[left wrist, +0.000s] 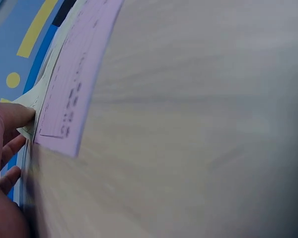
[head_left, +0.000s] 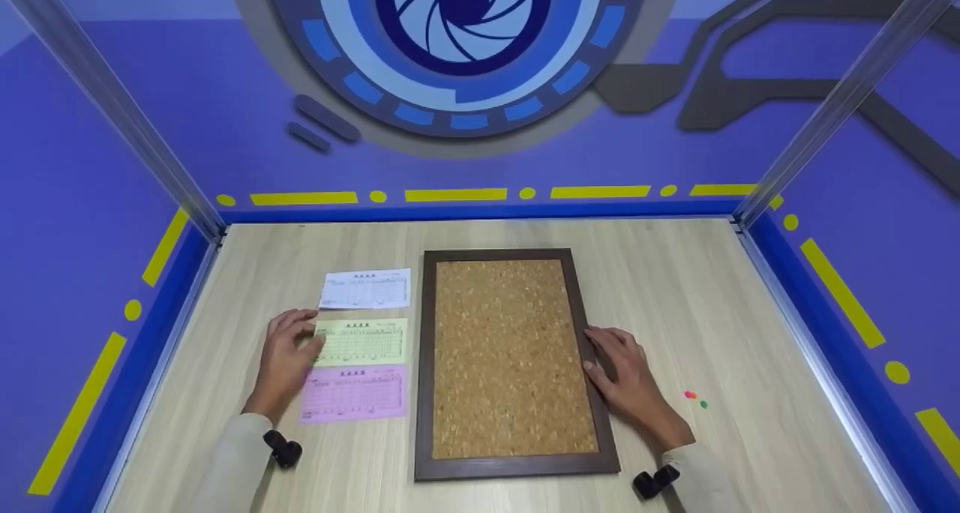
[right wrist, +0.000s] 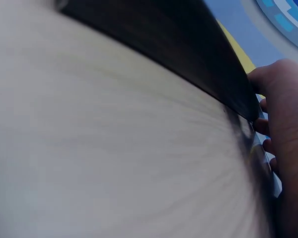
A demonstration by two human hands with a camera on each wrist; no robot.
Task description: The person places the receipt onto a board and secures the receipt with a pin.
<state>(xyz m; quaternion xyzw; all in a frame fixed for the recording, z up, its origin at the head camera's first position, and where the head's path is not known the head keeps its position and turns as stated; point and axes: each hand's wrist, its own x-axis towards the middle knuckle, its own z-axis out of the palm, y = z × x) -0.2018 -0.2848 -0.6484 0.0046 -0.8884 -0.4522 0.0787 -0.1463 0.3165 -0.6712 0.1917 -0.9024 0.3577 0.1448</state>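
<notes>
Far left: left hand [head_left: 285, 355] at the green slip's left end, narrow grip; the left wrist view shows the thumb on a corner of the green slip [head_left: 364, 342], paper bending up there, fingers below. Looks like a pinch by the edge, likely because a flat sheet gives no other hold and this leaves the print uncovered. Exact fingertip contact underneath is hidden.

Slips stack in a column left of the board: white slip [head_left: 366, 289] farthest from the person, green in the middle, purple slip [head_left: 356, 394] nearest. Narrow gap between white and green; green and purple sit edge to edge, can't tell whether they overlap. All face up, printing the same way round, presumably so each is easy to tell apart and take singly.

Centre: board [head_left: 510, 363], cork face up, dark rim [head_left: 517, 466], flat on the surface [head_left: 780, 438], long sides running away from the person, just beside the slips. Probably set between the hands so both reach it.

Right hand [head_left: 628, 378]: thumb and fingers moderately spread, tips touching the board's right side, not wrapped round it. Reads as steadying, keeping the board from sliding.

Right of that hand: pink bit [head_left: 688, 394] and orange bit [head_left: 694, 395] touching or nearly so, green bit [head_left: 703, 404] just beside. Too small to identify; perhaps grouped there for easy reach.
</notes>
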